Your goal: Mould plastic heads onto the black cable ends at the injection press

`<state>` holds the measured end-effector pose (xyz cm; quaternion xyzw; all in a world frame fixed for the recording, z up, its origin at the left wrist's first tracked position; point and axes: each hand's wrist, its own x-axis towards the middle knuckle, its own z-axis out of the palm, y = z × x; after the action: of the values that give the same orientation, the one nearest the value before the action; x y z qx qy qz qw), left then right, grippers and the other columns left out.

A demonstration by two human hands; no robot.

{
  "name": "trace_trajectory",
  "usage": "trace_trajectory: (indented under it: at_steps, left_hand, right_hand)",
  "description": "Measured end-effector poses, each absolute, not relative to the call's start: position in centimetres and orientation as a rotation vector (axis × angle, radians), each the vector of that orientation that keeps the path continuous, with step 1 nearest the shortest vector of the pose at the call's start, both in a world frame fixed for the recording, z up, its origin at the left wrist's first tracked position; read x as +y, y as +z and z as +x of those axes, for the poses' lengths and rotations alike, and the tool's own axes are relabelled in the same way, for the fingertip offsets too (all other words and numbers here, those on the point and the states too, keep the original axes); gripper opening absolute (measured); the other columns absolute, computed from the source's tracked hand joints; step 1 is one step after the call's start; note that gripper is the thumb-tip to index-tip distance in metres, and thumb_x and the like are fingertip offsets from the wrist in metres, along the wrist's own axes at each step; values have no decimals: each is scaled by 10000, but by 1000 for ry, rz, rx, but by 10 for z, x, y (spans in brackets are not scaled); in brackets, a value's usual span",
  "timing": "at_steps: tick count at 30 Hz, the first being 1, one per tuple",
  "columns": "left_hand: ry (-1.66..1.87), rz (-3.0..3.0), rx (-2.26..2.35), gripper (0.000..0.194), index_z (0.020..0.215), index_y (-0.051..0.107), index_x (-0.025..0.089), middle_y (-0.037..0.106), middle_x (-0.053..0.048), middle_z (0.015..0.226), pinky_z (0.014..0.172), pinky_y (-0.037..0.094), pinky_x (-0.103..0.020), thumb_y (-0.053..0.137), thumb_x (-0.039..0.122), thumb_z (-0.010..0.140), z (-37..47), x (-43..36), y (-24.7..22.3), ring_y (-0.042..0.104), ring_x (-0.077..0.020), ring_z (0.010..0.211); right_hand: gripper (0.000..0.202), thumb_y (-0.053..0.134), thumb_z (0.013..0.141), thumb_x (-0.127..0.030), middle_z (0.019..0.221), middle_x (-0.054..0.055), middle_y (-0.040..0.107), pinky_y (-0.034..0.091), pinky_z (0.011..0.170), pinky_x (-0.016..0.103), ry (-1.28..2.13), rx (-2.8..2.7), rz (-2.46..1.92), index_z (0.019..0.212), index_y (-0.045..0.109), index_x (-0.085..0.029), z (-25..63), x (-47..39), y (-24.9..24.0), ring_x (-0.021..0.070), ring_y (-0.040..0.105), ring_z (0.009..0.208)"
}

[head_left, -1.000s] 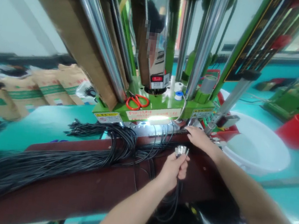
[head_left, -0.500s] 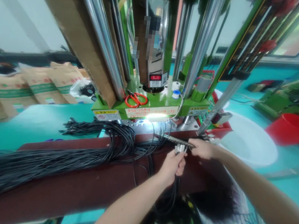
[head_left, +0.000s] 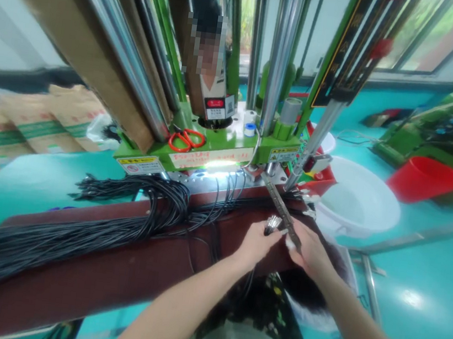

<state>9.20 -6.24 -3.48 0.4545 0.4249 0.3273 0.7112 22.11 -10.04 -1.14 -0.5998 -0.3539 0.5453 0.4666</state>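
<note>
My left hand (head_left: 257, 245) is closed around a bunch of black cables, their silvery connector ends (head_left: 272, 224) sticking up above the fingers. Beside it, my right hand (head_left: 311, 248) grips the near end of a long, flat metal bar (head_left: 282, 206). The bar slants away up and to the left, its far end near the machine's metal bed (head_left: 203, 182). Something small and whitish shows at the right fingertips; I cannot make out what it is. Black cables (head_left: 87, 240) lie in a thick bundle along the brown table (head_left: 111, 282), with a few strands running onto the machine bed.
A green press machine (head_left: 230, 142) stands ahead, orange-handled scissors (head_left: 187, 140) on its ledge. To the right are a white tub (head_left: 384, 207) and a red bucket (head_left: 425, 182). Paper sacks (head_left: 29, 116) line the left. A person's reflection shows in the machine's shiny cylinder.
The metal bar has swung from pointing left to pointing forward, and my right hand has come nearer to me. My left hand keeps its cables. The whole view has shifted slightly.
</note>
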Motion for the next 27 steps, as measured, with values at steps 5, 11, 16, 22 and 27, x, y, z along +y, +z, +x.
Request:
trace_trajectory:
  at_steps: [5,11,16,22,27]
  left_hand:
    - [726,1032,992,318,654,521,143,382,76,442,368,188,-174,687,411,614,93,-64,-37,296,-28,371]
    - [744,1120,990,261,636,500,152,382,75,431,395,223,-176,649,364,663,94,-64,-42,310,-39,391]
    - [723,1133,978,254,638,466,160,369,82,431,382,205,-171,627,351,685,92,-65,-42,284,-29,373]
    - [806,992,950,267,816,479,166,361,89,468,340,210,-163,516,427,773,86,-62,-34,314,-39,345]
    - [717,973,988,223,794,454,187,323,110,442,325,144,-151,558,379,755,82,-56,-31,247,-25,323]
  right_hand:
    - [461,510,791,-451,506,-58,464,169,293,174,1297,-817,-1356,1172,518,-191,221,-101,-24,38,258,304]
    - [517,519,783,-470,519,-52,488,206,288,171,1272,-796,-1401,1218,500,-192,219,-103,-27,44,305,314]
    - [517,513,786,-483,556,-22,508,263,308,180,1180,-933,-1581,1204,522,-180,216,-104,-25,76,379,397]
    - [417,556,765,-437,776,15,581,373,425,170,1192,-817,-1545,1129,583,-236,216,-104,-24,89,466,563]
    - [417,603,723,-420,780,-14,550,347,422,141,1272,-582,-1487,1120,586,-295,216,-105,-18,75,446,572]
